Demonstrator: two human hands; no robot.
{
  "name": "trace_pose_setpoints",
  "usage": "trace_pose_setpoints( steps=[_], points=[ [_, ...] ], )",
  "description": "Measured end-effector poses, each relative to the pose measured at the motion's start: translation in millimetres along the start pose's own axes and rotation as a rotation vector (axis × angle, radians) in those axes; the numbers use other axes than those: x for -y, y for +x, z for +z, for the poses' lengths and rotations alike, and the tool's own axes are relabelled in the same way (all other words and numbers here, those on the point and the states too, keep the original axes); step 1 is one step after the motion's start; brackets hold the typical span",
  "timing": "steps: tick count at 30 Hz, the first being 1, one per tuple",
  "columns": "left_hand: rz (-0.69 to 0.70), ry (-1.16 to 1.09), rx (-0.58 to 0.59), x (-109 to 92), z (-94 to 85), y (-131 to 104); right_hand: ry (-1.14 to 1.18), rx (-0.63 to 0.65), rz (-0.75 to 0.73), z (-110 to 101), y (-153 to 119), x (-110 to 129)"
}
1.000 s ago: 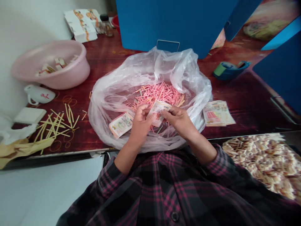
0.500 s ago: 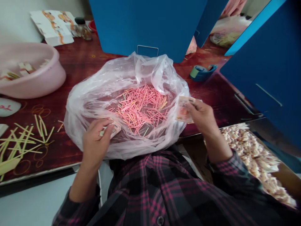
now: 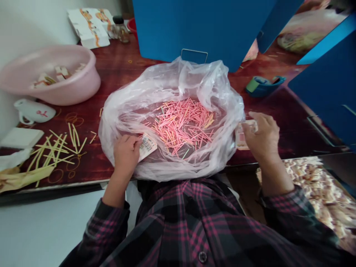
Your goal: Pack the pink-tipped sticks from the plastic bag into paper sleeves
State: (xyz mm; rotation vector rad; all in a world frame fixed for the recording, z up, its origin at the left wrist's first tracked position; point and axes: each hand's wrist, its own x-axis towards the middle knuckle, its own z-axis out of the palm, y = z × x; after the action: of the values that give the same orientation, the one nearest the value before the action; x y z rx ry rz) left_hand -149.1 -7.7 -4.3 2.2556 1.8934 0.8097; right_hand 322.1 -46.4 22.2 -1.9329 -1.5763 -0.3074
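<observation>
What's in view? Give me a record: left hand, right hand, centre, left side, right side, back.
left hand: at the left packets, thumb by their edge; grip unclear
right hand: at the right packets, beside the bag; grip unclear
centre: translucent plastic bag, spread open around loose, mostly pink sticks
left side: pink basin, white mug, yellow sticks
right side: blue container
back: blue panel
</observation>
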Motion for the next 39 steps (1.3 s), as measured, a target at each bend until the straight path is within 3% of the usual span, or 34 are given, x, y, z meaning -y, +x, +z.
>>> trace_pose_setpoints(
  steps=[2, 4, 7, 10, 12, 14, 18, 21, 27, 33, 37, 39],
  points=[
    [0.008, -0.014, -0.087, -6, -7.5, -3, 0.221, 0.004, -0.073, -1, 2, 29],
    [0.072, -0.032, -0.178, -19, -15.8, -6, 0.475, 0.115, -0.105, -2, -1, 70],
    [0.252, -0.087, -0.233, -53, -20.4, -9, 0.839, 0.491, -0.045, 2, -12, 134],
    [0.378, -0.175, -0.190, -87, -12.0, -10, 1.005, 0.779, 0.006, 14, -21, 171],
    [0.341, -0.267, -0.126, -101, -3.7, -11, 1.046, 0.818, 0.047, 22, -24, 177],
    [0.210, -0.422, -0.015, -106, 3.5, -10, 1.090, 0.788, 0.099, 28, -26, 174],
    [-0.075, -0.876, 0.278, -102, 10.9, -8, 1.184, 0.755, 0.183, 32, -31, 165],
    [-0.148, -1.020, 0.380, -99, 9.4, -8, 1.188, 0.779, 0.185, 29, -34, 166],
    [-0.089, -0.892, 0.373, -100, -2.5, -12, 1.038, 0.735, 0.065, 24, -38, 177],
    [0.106, -0.638, 0.172, -89, -9.9, -8, 0.925, 0.802, -0.092, 27, -21, 178],
    [0.112, -0.452, 0.159, -73, -13.9, -6, 0.426, 0.699, -0.243, 37, 13, 181],
    [0.098, -0.382, 0.182, -67, -13.9, -8, 0.141, 0.749, -0.296, 41, 23, 193]
  ],
)
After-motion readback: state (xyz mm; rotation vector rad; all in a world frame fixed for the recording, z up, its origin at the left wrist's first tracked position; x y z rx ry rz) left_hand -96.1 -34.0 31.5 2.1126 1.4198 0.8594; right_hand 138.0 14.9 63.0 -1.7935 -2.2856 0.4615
